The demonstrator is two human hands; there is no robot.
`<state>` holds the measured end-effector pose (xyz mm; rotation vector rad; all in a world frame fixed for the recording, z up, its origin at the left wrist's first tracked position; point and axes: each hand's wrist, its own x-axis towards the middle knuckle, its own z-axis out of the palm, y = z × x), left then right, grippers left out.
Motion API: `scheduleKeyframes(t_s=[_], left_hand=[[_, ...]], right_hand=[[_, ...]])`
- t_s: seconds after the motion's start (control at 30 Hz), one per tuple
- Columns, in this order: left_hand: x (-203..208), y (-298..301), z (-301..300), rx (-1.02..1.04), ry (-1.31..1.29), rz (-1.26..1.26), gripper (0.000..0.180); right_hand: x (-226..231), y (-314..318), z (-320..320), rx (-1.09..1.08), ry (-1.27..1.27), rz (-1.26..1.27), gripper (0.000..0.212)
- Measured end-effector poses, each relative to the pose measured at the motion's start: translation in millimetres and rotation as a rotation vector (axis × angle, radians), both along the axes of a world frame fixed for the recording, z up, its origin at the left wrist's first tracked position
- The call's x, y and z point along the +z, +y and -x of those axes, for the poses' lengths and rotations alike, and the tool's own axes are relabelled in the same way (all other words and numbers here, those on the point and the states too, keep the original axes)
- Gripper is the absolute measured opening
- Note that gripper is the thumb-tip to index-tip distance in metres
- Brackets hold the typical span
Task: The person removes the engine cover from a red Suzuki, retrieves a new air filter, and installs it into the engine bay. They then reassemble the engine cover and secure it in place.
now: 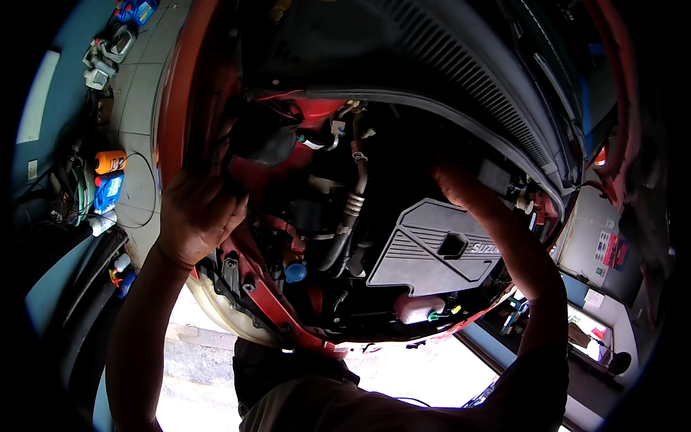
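At the left of a red car's open engine bay, my left hand (198,219) rests with curled fingers on the edge of the red fender (188,108). My right hand (450,180) reaches over the grey plastic engine cover (425,245) into deep shadow behind it. The right fingers vanish in the dark, so what they touch is hidden. Between my hands runs a metal pipe with hose sections (356,198). A blue cap (295,271) sits nearer to me, below the pipe. By the front edge is a pale reservoir (421,308) with a green fitting.
The black slotted cowl panel (461,57) curves along the far side. A headlight (227,313) lies at the near left corner. Orange (109,161) and blue bottles (108,191) stand on the tiled floor at left. A raised red panel (622,122) is at far right.
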<state>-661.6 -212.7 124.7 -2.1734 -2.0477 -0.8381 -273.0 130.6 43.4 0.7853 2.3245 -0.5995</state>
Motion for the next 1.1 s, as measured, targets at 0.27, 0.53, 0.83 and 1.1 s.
scheduleKeyframes(t_s=[0.27,0.53,0.83,1.1], left_hand=[[1.6,2.8,-0.9,-0.003,-0.01,-0.004,0.02],[3.7,3.8,-0.6,-0.01,0.011,-0.022,0.019],[1.7,1.1,-0.3,-0.004,0.026,-0.026,0.017],[0.9,-1.3,0.4,0.014,0.008,0.002,0.014]], right_hand=[[-3.2,0.5,-11.6,-0.003,0.074,-0.03,0.022],[26.3,-7.5,9.2,0.198,0.018,-0.134,0.028],[27.3,-22.2,29.8,-0.2,0.095,-0.038,0.018],[11.7,-5.9,2.2,0.488,0.011,-0.349,0.02]])
